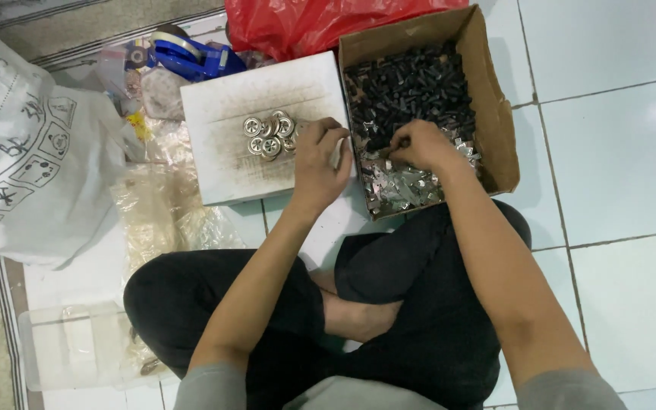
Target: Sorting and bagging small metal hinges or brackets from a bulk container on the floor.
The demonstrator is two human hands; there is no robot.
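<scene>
Head view: your left hand (319, 163) curls at the round metal discs (269, 135) on the white box lid (222, 163); whether it grips 1, you cannot tell. Your right hand (419, 146) pinches into thin silvery clips (400, 186), likely light, stiff, sharp-edged, in the cardboard box (495, 114) beside black pieces (411, 87). Beyond: red bag (305, 23), white printed sack (24, 159).

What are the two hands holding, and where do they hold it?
It cannot be told. The left hand curls beside round silver metal discs; the right hand reaches into the brown cardboard box of small metal pieces.
</scene>
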